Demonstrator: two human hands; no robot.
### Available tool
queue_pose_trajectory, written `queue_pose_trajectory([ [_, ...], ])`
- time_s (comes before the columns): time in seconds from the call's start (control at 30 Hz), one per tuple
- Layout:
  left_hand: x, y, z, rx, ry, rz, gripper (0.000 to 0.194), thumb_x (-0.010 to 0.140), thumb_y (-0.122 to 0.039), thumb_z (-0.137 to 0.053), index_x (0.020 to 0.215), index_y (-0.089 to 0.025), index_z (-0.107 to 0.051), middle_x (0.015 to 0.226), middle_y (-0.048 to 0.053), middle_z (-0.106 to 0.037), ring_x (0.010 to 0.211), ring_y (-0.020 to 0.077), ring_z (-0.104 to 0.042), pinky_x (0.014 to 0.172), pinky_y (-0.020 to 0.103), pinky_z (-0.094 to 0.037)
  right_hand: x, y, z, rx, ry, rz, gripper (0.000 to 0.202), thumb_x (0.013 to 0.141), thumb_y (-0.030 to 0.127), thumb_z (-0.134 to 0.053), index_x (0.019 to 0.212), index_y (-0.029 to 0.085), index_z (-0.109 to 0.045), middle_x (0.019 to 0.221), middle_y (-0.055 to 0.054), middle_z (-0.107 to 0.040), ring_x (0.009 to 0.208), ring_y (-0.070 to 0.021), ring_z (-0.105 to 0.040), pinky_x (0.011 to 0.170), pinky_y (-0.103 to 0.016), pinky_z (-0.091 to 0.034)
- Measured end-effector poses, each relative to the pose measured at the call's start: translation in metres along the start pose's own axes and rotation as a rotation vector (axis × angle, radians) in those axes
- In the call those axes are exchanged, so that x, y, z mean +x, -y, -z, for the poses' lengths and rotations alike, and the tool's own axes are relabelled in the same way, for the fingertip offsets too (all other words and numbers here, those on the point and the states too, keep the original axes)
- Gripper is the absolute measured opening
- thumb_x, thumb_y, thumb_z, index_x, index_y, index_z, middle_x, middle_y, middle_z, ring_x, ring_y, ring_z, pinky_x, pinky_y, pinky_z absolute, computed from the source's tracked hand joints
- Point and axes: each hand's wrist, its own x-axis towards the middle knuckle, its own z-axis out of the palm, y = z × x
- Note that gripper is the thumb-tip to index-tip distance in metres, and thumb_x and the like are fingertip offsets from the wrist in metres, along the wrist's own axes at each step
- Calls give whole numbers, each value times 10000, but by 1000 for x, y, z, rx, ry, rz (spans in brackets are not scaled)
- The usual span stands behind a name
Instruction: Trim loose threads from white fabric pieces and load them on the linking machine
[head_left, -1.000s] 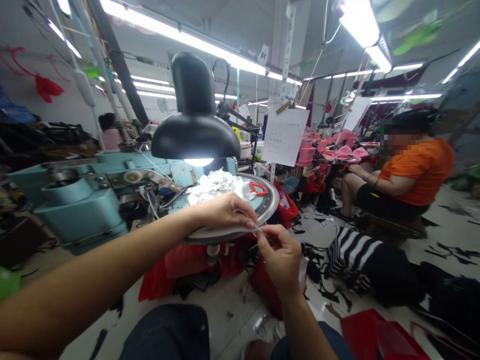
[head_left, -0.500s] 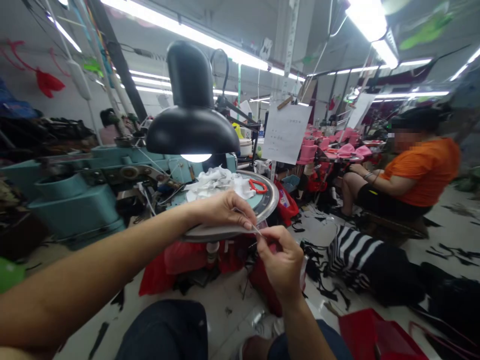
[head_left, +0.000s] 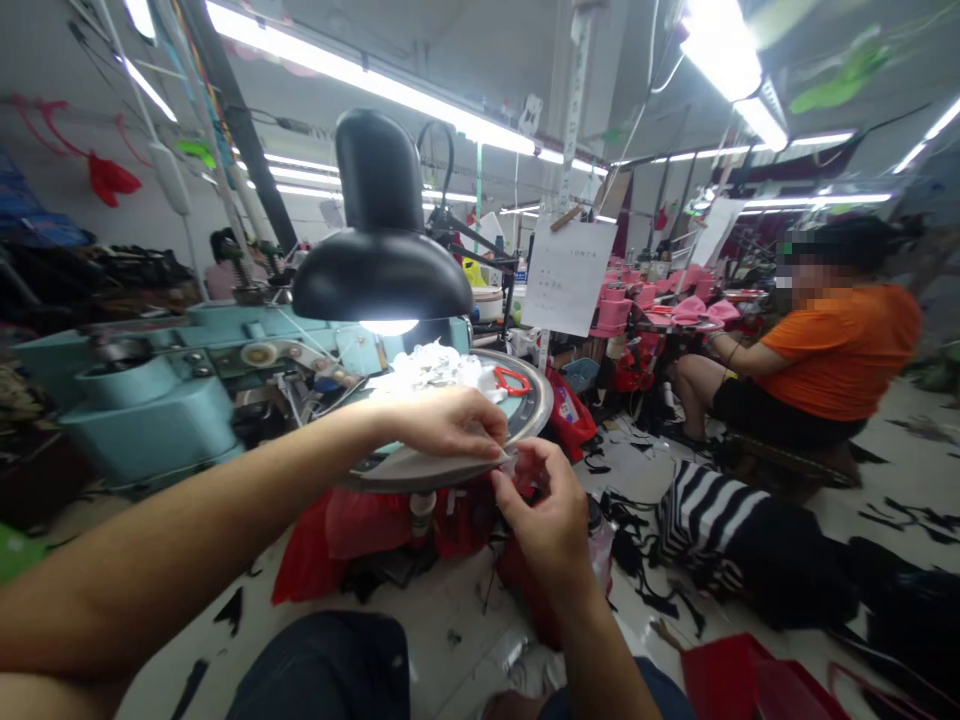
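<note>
My left hand [head_left: 450, 422] reaches over the near edge of a round metal-rimmed dial plate [head_left: 541, 400], fingertips pinched together. Close to its right, my right hand [head_left: 547, 505] has thumb and index finger bent toward the same spot. Between the two sets of fingertips is a small, thin white piece of material [head_left: 508, 457], its kind too small to make out. A pale grey strip [head_left: 427, 466] runs along the near rim below my left hand; whether it joins the white piece, I cannot tell. White fabric pieces [head_left: 431, 368] are heaped on the plate beside red-orange-handled scissors [head_left: 512, 380].
A black lamp [head_left: 382, 270] hangs low over the plate. Teal machinery [head_left: 150, 400] extends to the left. Red cloth [head_left: 322, 545] hangs beneath the plate. A person in an orange shirt [head_left: 847, 350] sits at right, near a black-and-white striped bundle [head_left: 720, 520] and dark scraps on the floor.
The thin white line stretched between my hands has become a short piece at the fingertips. My right hand has shifted slightly left, closer to my left hand. The camera view has tilted slightly.
</note>
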Motion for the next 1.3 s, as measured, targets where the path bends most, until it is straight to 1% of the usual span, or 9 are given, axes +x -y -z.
queue_pose_trajectory([
  [0.1,-2,4,-4,-76,-81,-74,176,887,-315,-628,888,-150,-691,805,38,-706,752,142,-627,699,206,-473,1,3,4,1,66,67,320,879,212,-629,1198,198,-655,928,-52,-678,799,-170,-632,739,-293,-533],
  [0.2,-3,8,-9,-105,-117,-71,134,882,-284,-635,890,-163,-691,820,31,-708,783,139,-632,736,204,-478,-2,2,3,46,-44,109,132,882,180,-620,923,196,-745,816,-42,-694,752,-164,-639,717,-280,-521],
  [0.27,-3,10,-10,-118,-116,-33,126,881,-275,-630,892,-163,-687,828,24,-702,784,131,-627,734,192,-473,-3,-2,-1,135,-69,-17,84,844,211,-671,822,184,-747,726,-23,-682,648,-146,-604,626,-263,-500],
  [0.37,-1,10,-12,-144,-98,14,150,884,-292,-623,902,-154,-678,842,24,-692,784,129,-617,725,186,-468,-4,-8,-9,401,41,-304,132,792,293,-720,797,167,-759,641,-5,-660,555,-125,-543,523,-244,-455],
  [0.43,0,9,-12,-155,-95,43,172,883,-312,-623,894,-148,-673,825,23,-681,761,128,-603,694,184,-463,-3,-11,-15,545,76,-402,161,755,314,-746,783,156,-760,609,4,-645,528,-112,-516,499,-234,-435],
  [0.6,2,10,-12,-193,-87,52,241,878,-371,-630,877,-133,-668,772,22,-657,713,124,-578,650,186,-451,-2,-9,-18,502,-17,-327,135,736,270,-745,700,145,-711,596,15,-606,523,-91,-476,501,-218,-410],
  [0.77,2,10,-13,-190,-106,41,275,886,-398,-622,869,-128,-667,761,26,-654,703,124,-572,641,188,-447,-2,-8,-17,448,-49,-290,127,758,278,-715,736,155,-693,591,21,-578,507,-94,-460,475,-216,-403],
  [1.03,2,7,-13,-167,-117,57,277,891,-402,-606,874,-132,-668,774,27,-658,708,128,-576,648,196,-452,-1,-12,-16,533,35,-337,174,792,324,-683,746,156,-686,585,22,-576,509,-99,-476,479,-217,-411],
  [1.3,3,7,-14,-152,-115,74,281,894,-403,-599,892,-130,-667,787,34,-664,712,133,-583,648,204,-459,2,-15,-14,560,28,-358,187,791,328,-689,715,159,-665,574,18,-594,512,-103,-501,491,-220,-429],
])
